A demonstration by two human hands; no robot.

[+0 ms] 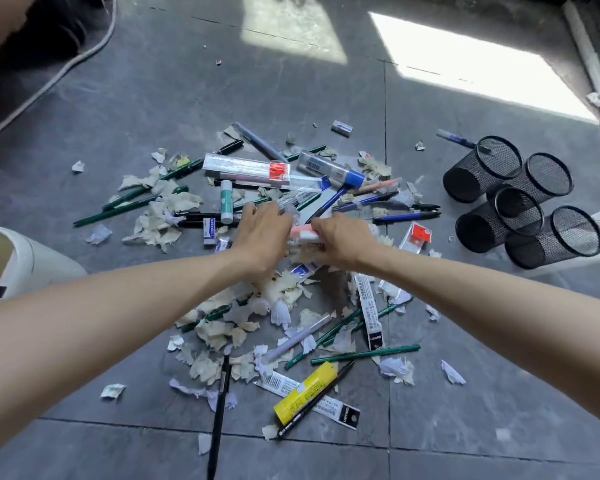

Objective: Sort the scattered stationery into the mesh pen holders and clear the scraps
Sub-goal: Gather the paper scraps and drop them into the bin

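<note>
Pens [407, 216], green pencils [364, 354], glue stick [226, 201], erasers [209, 230] strewn amid torn paper scraps [160, 223]; four black mesh holders [482, 169] clustered right.

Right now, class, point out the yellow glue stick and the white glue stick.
yellow glue stick [304, 390], head view, middle of its barrel.
white glue stick [226, 201], head view, its green label.
</note>
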